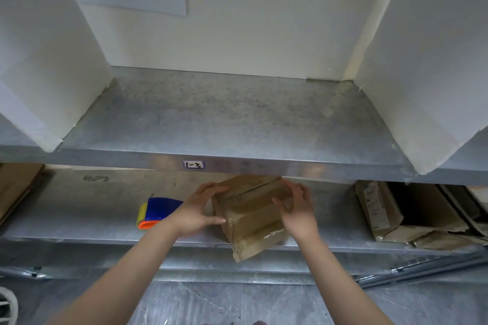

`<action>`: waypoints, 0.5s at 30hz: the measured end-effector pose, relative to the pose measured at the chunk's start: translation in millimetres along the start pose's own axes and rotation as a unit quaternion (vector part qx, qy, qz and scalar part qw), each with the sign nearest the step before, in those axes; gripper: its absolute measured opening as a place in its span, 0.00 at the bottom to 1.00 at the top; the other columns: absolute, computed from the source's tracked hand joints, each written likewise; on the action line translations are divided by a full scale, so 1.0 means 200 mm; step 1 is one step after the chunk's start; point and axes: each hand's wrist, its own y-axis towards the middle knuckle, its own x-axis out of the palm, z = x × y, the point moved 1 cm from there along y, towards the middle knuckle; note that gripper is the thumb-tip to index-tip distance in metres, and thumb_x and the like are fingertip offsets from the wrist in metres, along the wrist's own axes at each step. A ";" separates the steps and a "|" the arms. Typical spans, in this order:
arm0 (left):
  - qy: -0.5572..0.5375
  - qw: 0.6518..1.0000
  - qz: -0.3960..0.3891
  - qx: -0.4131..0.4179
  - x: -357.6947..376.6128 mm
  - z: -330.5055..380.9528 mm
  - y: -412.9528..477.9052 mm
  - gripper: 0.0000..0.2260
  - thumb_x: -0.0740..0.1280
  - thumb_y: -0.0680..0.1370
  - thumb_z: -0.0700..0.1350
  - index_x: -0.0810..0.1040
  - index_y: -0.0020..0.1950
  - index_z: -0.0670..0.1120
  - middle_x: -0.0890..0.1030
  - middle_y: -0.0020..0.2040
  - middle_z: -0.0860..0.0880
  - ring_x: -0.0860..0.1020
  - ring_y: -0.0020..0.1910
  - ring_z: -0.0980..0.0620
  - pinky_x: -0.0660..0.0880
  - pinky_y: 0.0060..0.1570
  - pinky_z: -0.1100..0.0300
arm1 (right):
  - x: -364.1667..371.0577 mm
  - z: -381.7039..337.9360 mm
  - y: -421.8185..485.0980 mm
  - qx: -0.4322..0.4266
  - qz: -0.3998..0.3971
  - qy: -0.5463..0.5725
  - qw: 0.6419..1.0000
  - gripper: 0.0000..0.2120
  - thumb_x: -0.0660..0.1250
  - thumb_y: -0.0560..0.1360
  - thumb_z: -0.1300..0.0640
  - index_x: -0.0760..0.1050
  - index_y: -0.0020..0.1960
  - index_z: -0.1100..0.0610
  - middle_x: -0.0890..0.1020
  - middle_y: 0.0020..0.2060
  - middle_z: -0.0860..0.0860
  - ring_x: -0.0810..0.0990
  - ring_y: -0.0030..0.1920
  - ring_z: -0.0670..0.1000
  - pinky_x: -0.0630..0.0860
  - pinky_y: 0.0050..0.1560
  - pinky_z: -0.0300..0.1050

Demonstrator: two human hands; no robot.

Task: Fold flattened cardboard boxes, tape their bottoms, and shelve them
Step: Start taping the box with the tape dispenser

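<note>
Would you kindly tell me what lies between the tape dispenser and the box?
In the head view, only the left hand, holding the box, lies there.

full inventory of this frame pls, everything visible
cardboard box: 1, brown, tilted at the lower shelf's front edge
tape dispenser: 1, blue, yellow and orange, lower shelf, left of the box
flattened cardboard: pile, brown, lower shelf, right
upper shelf: 1, grey metal
lower shelf: 1, grey metal
label: 1, white, reads 1-3, upper shelf's front edge
panels: 2, white, upper shelf, left and right
left hand: 1, grips box's left side
right hand: 1, grips box's right side
</note>
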 end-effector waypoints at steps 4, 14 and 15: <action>-0.019 0.990 0.141 -0.006 0.16 0.03 -0.05 0.34 0.78 0.63 0.59 0.67 0.65 0.65 0.67 0.63 0.54 0.69 0.61 0.55 0.68 0.66 0.56 | 0.04 -0.06 -0.06 0.011 0.082 -0.013 0.996 0.17 0.66 0.78 0.51 0.70 0.64 0.56 0.69 0.64 0.56 0.80 0.47 0.59 0.74 0.41 0.43; -0.051 0.964 0.261 -0.012 0.40 0.06 -0.22 0.24 0.77 0.69 0.51 0.71 0.61 0.56 0.69 0.60 0.53 0.69 0.60 0.56 0.68 0.64 0.58 | 0.12 -0.07 -0.28 -0.008 -0.088 0.168 0.982 0.54 0.77 0.55 0.32 0.59 0.75 0.45 0.63 0.72 0.48 0.63 0.72 0.47 0.64 0.72 0.48; -0.065 0.967 0.247 -0.007 0.38 0.06 -0.22 0.23 0.77 0.69 0.50 0.71 0.60 0.56 0.68 0.59 0.54 0.71 0.58 0.58 0.71 0.63 0.59 | 0.12 -0.06 -0.30 -0.016 -0.093 0.157 0.983 0.55 0.76 0.54 0.29 0.59 0.75 0.44 0.61 0.73 0.48 0.61 0.73 0.46 0.63 0.73 0.46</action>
